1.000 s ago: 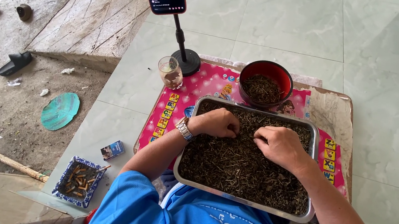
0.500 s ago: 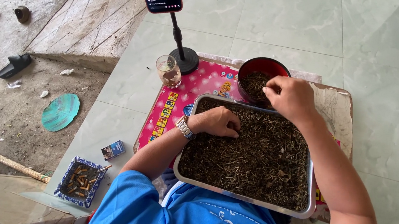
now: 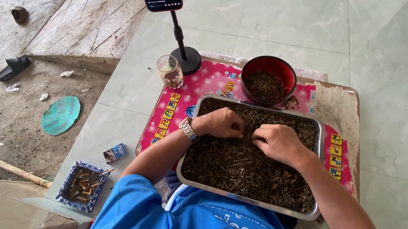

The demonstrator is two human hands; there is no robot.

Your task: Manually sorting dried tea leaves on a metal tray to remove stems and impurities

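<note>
- Dark dried stems (image 3: 243, 169) are filling the metal tray (image 3: 250, 205) at lower centre.
- Left hand (image 3: 221, 123) and right hand (image 3: 278, 141) are resting curled on the stems, pinching bits between fingertips.

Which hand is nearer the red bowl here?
Right. The right hand lies in the metal tray just below the red bowl; the left hand sits further left.

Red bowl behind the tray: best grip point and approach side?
Grip the red bowl by its right rim, coming from above-right. It stands upright and open, filled with dark bits; the metal tray crowds its near side, and the phone stand sits left.
</note>
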